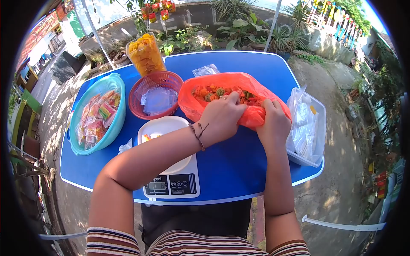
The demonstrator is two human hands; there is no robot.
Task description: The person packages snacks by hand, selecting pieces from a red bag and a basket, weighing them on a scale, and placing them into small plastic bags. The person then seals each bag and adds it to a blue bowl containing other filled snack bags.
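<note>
An orange-red plastic bag (194, 109) lies on the blue table, its mouth open toward me. Inside are many small orange, red and green pieces (218, 93) whose kind I cannot make out. My left hand (224, 115) is closed on the near rim of the bag. Just right of it, my right hand (272, 121) grips the same rim, with the plastic bunched between the two hands. Under my left forearm stands a white kitchen scale (193, 179) with a white plate (158, 124) on top. Some small orange bits sit on the plate, partly hidden by my arm.
A turquoise basket (78, 145) of filled packets stands left on the blue table (226, 183). Beside it, a red basket (134, 104) holds clear plastic bags. Behind is a tub of orange chips (146, 53). A clear box (309, 160) with plastic bags sits at the right edge.
</note>
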